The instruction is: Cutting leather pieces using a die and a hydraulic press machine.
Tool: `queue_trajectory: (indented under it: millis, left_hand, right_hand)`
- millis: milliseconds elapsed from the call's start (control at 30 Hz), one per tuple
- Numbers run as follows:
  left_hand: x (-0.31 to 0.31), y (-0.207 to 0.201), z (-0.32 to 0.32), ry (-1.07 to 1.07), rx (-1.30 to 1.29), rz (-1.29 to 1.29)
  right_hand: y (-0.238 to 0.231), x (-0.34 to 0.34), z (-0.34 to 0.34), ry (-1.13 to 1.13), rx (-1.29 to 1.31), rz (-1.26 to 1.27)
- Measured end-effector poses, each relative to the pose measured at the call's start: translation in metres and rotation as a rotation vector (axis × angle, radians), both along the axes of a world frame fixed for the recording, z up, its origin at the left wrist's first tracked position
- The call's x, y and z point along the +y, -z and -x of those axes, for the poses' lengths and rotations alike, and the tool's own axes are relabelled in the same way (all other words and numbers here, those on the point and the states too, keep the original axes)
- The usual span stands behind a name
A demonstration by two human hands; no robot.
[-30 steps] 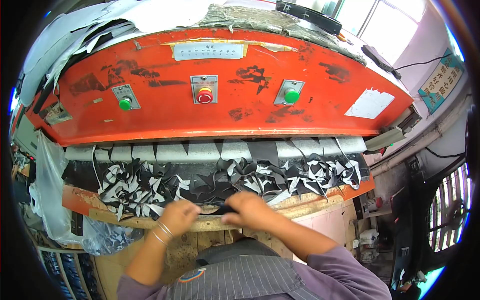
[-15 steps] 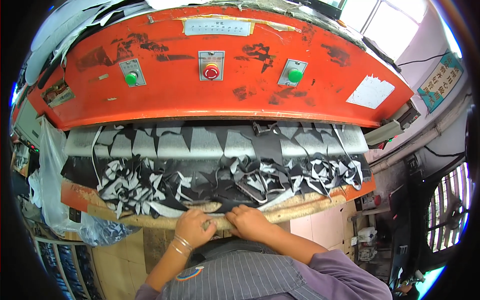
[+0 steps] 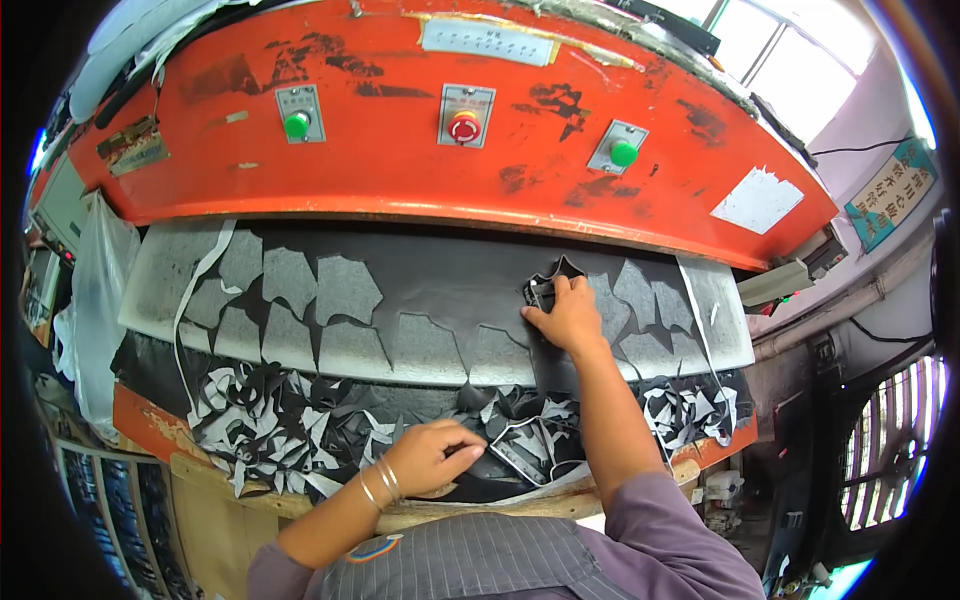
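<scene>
My right hand (image 3: 570,312) reaches out onto the dark sheet (image 3: 440,280) under the red press. Its fingers are closed on a small metal cutting die (image 3: 540,288) standing on the sheet. Nearer me, my left hand (image 3: 438,460) hovers over the scraps with its fingers half curled and a gap between thumb and forefinger. Just right of its fingertips is a second, larger cutting die (image 3: 520,462), tilted among the scraps. Grey-white cut-out shapes (image 3: 347,290) show across the sheet, and narrow dark strips run between them.
Black and white offcuts (image 3: 262,425) are heaped along the front ledge. The red press head (image 3: 390,180) overhangs the pale cutting board (image 3: 160,290), carrying two green buttons and a red stop button (image 3: 464,127). A clear plastic bag (image 3: 100,310) hangs at the left.
Both hands have left the front edge. My right hand has moved forward onto the small die, my left slightly up beside the larger die. The dark sheet and board now show further out.
</scene>
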State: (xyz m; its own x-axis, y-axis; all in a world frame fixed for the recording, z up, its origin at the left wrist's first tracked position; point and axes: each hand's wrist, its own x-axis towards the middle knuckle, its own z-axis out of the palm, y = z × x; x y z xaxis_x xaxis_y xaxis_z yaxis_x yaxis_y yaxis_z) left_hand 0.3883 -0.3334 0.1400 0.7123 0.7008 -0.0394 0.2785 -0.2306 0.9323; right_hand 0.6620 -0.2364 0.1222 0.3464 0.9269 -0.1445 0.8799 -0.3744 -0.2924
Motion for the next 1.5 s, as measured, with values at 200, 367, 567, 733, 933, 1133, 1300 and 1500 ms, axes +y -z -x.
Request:
queue_trajectory:
  millis: [200, 367, 567, 733, 933, 1133, 1300, 1500]
  left_hand:
    - [0.050, 0.026, -0.038, -0.084, -0.095, 0.253]
    - [0.063, 0.043, -0.090, -0.148, -0.283, 0.360]
    - [0.023, 0.021, -0.132, -0.071, -0.516, 0.472]
    - [0.006, 0.044, -0.117, -0.082, -0.482, 0.442]
    - [-0.011, 0.040, -0.096, -0.146, -0.513, 0.368]
    - [-0.022, 0.014, -0.072, -0.183, -0.491, 0.454]
    - [-0.042, 0.016, -0.069, -0.189, -0.654, 0.413]
    - [-0.054, 0.014, -0.089, -0.557, -0.729, 0.629]
  right_hand:
    - [0.019, -0.021, -0.057, 0.029, 0.535, -0.280]
    - [-0.001, -0.099, -0.051, 0.199, 1.441, -0.400]
    - [-0.001, -0.134, -0.008, -0.042, 1.381, -0.309]
    - [-0.002, -0.127, -0.013, -0.253, 1.531, -0.078]
    - [-0.009, -0.122, 0.002, -0.355, 1.570, 0.115]
    - [-0.011, -0.117, 0.014, -0.614, 1.387, 0.119]
    - [-0.010, -0.128, 0.027, -0.512, 1.426, 0.113]
    - [-0.023, -0.138, 0.003, -0.336, 1.743, 0.020]
